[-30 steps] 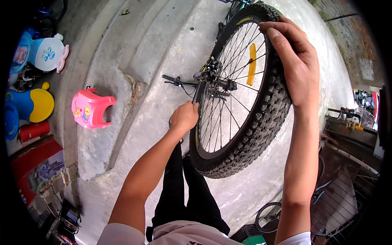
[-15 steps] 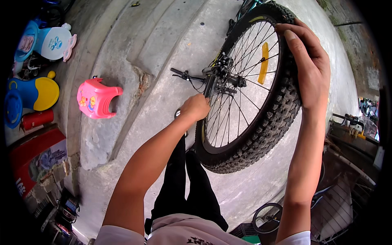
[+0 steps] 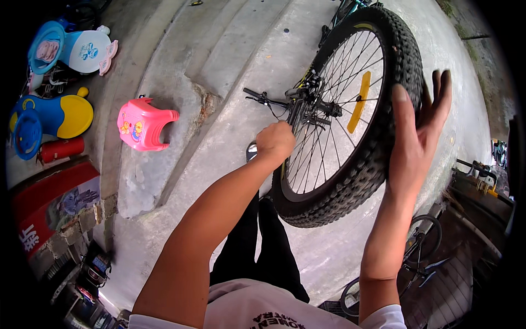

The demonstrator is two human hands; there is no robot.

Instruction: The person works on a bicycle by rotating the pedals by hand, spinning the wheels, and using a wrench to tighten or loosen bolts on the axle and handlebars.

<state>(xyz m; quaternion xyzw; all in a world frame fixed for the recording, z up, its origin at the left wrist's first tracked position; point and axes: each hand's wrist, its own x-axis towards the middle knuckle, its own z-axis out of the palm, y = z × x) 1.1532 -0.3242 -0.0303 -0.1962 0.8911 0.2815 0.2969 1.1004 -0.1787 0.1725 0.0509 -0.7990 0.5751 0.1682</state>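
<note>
An upended bicycle front wheel (image 3: 402,52) with a knobby black tyre and a yellow reflector (image 3: 359,102) fills the right middle of my view, tilted toward me. My left hand (image 3: 274,140) is closed round the fork (image 3: 296,115) beside the hub. The handlebar (image 3: 258,96) lies beyond it, to the left. My right hand (image 3: 416,129) is against the tyre's right side, its fingers loosely spread and extended, not wrapped round it.
A pink stool (image 3: 148,123) sits on the concrete steps (image 3: 186,44). At far left are ride-on toys (image 3: 74,115) and a red extinguisher (image 3: 60,148). Other bicycles (image 3: 424,233) and metal clutter stand at the lower right. My shoe (image 3: 252,151) shows below the fork.
My right hand has let go of the rim's upper part, slid down along the tyre and spread its fingers. My left hand stays on the fork; the view has shifted slightly.
</note>
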